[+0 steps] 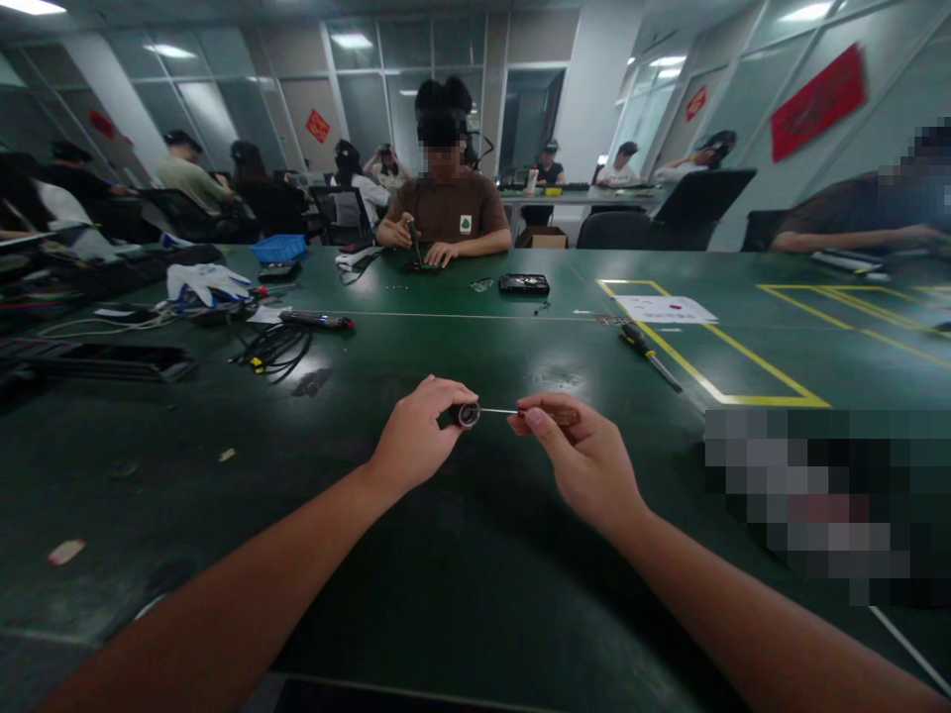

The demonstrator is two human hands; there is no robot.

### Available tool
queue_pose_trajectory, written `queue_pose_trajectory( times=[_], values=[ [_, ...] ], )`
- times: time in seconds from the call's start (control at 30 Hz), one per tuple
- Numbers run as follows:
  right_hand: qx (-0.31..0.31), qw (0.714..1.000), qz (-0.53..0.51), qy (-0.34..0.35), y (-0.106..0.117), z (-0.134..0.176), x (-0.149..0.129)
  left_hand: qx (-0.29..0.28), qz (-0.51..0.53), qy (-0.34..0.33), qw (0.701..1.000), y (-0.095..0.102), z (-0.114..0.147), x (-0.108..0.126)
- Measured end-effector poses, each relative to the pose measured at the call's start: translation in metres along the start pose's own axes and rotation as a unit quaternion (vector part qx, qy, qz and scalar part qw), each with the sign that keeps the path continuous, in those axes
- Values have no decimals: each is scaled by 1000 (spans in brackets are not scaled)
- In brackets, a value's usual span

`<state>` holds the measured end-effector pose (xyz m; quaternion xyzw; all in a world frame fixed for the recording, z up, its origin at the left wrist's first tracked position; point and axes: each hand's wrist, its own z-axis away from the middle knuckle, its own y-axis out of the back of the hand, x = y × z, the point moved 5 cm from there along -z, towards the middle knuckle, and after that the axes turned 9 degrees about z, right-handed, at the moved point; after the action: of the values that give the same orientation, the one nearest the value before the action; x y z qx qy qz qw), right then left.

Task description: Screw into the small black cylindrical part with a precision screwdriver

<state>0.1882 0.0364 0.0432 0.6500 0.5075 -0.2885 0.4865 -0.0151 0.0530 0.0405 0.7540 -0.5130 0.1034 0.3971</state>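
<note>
My left hand (416, 431) is closed around a small dark cylindrical part (468, 414), whose round, pale-rimmed end faces me. Between the fingers of my right hand (586, 451) is a screwdriver (559, 417) with a brownish handle. Its thin metal shaft points left and meets the side of the cylindrical part; whether the tip sits in a screw is too small to tell. Both hands are held over the green table (416, 624), and the left fingers hide most of the part.
Farther right lies a yellow-and-black screwdriver (650, 355) beside yellow tape (773, 401) and a paper sheet (665, 309). Black cables (274, 349), a pen-like tool (318, 320), gloves (208, 284) and a blue basket (278, 248) are at left. A person (446, 208) works opposite, near a black device (524, 284).
</note>
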Motion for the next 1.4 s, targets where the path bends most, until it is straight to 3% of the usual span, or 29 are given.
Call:
queue_pose_trajectory(
  times=[0.17,0.27,0.33,0.4,0.47,0.53,0.6,0.83,1.07,1.4],
  values=[
    [-13,968,196,155,1,7,-23,-16,3,13,1000,-3,1,-5],
    [-33,941,237,238,-1,11,-36,-32,0,24,999,-5,1,-5],
    [-45,937,241,248,-3,11,-36,-56,-4,40,998,-6,1,-5],
    [-43,951,231,203,-2,7,-28,-89,-5,61,994,-9,1,-5],
    [-18,976,188,107,3,0,-14,-123,-1,87,989,-13,2,-6],
    [10,995,102,3,7,-6,2,-147,19,122,981,-15,4,-8],
    [18,999,18,-45,7,-9,11,-157,49,160,973,-16,5,-10],
    [-6,998,-16,-59,0,-7,11,-194,42,181,963,-13,7,-9],
    [-15,991,-82,-104,-3,-11,20,-143,-27,97,985,-9,0,-14],
    [0,991,-92,-102,-4,-10,23,-127,-53,83,987,-5,-3,-10]
  ],
)
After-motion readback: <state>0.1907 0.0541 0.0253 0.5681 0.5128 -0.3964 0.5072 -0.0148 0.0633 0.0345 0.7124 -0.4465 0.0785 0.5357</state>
